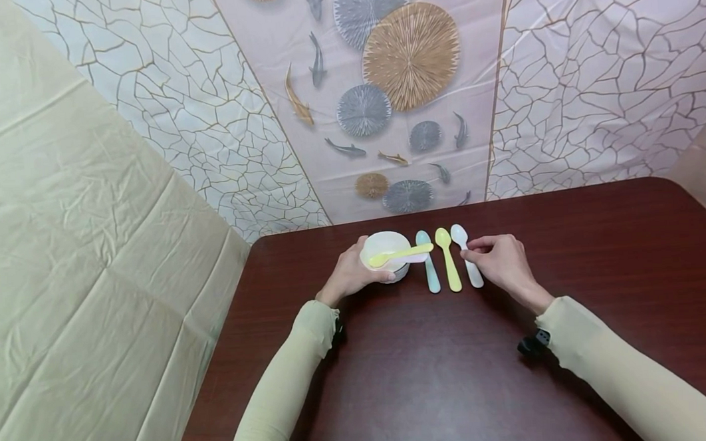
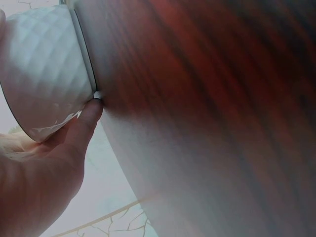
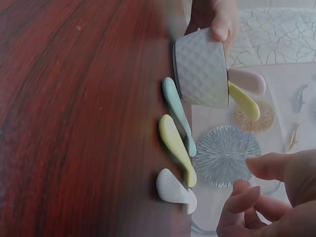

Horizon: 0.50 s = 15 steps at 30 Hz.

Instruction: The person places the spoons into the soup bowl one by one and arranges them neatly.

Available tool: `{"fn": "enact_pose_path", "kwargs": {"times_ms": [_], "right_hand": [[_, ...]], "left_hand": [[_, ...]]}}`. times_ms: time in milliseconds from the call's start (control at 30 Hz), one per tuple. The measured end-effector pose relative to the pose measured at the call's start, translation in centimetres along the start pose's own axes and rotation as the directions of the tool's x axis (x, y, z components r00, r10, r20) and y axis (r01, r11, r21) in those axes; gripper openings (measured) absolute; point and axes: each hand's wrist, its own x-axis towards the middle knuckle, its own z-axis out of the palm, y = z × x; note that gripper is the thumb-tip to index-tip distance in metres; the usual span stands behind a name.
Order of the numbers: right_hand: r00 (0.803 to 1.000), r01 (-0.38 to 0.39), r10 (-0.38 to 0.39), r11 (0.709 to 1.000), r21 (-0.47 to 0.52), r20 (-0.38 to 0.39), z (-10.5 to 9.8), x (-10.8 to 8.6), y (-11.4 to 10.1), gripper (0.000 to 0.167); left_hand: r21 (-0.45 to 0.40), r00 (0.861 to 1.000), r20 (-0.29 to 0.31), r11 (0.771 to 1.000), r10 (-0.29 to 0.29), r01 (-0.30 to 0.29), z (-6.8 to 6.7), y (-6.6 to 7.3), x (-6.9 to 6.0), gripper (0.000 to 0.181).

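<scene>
My left hand (image 1: 353, 271) grips a white bowl (image 1: 384, 239) with a diamond-textured side, thumb near its base in the left wrist view. A yellow spoon (image 1: 414, 250) and a pale pinkish spoon (image 3: 248, 81) lean in the bowl, handles sticking out over the rim to the right. Beside the bowl, a light blue spoon (image 1: 431, 273), another yellow spoon (image 1: 450, 262) and a white spoon (image 1: 474, 274) lie in a row on the table. My right hand (image 1: 501, 260) hovers at the white spoon, its fingers loosely bent. Thumb and fingertips are apart with nothing between them in the right wrist view.
The dark reddish-brown table (image 1: 409, 377) has its far edge just behind the bowl and spoons. A patterned cloth wall (image 1: 412, 151) rises behind that edge, and a beige cloth (image 1: 91, 261) hangs on the left. A black wrist device (image 1: 533, 344) sits by the right sleeve.
</scene>
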Motion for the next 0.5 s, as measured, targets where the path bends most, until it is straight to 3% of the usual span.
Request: {"fn": "enact_pose_path", "kwargs": {"times_ms": [500], "right_hand": [[1.0, -0.002, 0.002, 0.999, -0.04, 0.003, -0.23, -0.15, 0.9, 0.03]], "left_hand": [[-0.01, 1.0, -0.001, 1.0, -0.006, 0.006, 0.0, 0.11, 0.0, 0.099]]}}
